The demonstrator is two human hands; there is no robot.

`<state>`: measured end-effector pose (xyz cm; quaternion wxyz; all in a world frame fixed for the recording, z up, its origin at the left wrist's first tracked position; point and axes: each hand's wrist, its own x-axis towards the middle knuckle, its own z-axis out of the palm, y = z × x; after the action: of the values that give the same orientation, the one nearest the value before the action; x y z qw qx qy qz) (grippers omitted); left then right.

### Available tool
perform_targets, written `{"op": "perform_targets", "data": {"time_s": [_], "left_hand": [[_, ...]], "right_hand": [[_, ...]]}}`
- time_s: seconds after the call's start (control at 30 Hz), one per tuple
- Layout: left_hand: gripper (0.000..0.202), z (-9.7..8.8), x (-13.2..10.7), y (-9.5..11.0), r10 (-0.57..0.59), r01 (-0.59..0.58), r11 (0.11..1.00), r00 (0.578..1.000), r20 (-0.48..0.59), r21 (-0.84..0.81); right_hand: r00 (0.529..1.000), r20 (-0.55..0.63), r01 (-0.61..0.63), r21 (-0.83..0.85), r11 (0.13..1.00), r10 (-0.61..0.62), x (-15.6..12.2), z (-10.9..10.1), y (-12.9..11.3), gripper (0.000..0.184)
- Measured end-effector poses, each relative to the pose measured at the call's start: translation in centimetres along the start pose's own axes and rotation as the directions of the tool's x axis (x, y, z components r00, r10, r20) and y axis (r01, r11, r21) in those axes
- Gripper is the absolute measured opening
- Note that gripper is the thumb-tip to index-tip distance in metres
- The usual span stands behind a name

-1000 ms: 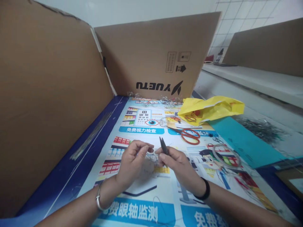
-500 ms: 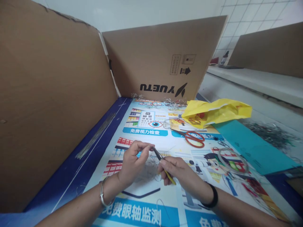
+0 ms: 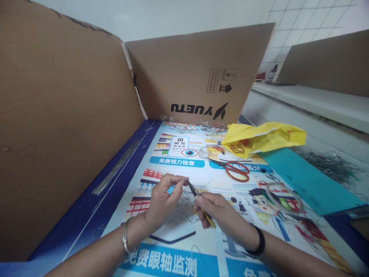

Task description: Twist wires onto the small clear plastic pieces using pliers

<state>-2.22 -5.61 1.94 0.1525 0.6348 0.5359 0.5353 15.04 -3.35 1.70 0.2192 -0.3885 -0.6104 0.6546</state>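
Note:
My left hand (image 3: 163, 200) pinches a thin wire piece, too fine to make out, between thumb and fingertips. My right hand (image 3: 215, 209) is wrapped round small pliers (image 3: 198, 200) with yellow handles; their dark tip points up-left and meets my left fingertips. Below both hands lies a small tangle of fine wire (image 3: 184, 204) on a printed poster (image 3: 178, 261) with blue banners. A metal bangle sits on my left wrist, a black band on my right.
Cardboard walls (image 3: 66, 127) stand at left and behind. Red-handled scissors (image 3: 235, 169) and a yellow plastic bag (image 3: 262, 138) lie beyond my hands. A coil of wire (image 3: 284, 194) rests at right. Straight wire rods (image 3: 117, 167) lie along the left wall; loose wire scraps (image 3: 331, 161) far right.
The pliers tilted from pointing upright to pointing left, their tip coming to my left fingertips. The yellow handles now show below my right hand. The view shifted slightly.

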Motion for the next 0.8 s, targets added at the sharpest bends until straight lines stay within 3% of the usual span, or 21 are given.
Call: {"op": "perform_targets", "data": {"time_s": [0.27,0.5,0.8], "left_hand": [[0.011,0.2,0.2,0.0,-0.010,0.012,0.999,0.999,0.041,-0.044],[0.006,0.0,0.6,0.1,-0.131,0.141,0.980,0.988,0.076,-0.141],[0.014,0.0,1.0,0.4,-0.318,0.386,0.802,0.922,0.221,-0.456]], "right_hand": [[0.997,-0.026,0.058,-0.238,0.969,-0.066,0.1,-0.1,0.6,0.035],[0.978,-0.045,0.145,-0.548,0.824,-0.203,0.2,-0.8,0.9,0.034],[0.950,-0.003,0.211,-0.734,0.646,-0.313,0.2,-1.6,0.9,0.031]]}}
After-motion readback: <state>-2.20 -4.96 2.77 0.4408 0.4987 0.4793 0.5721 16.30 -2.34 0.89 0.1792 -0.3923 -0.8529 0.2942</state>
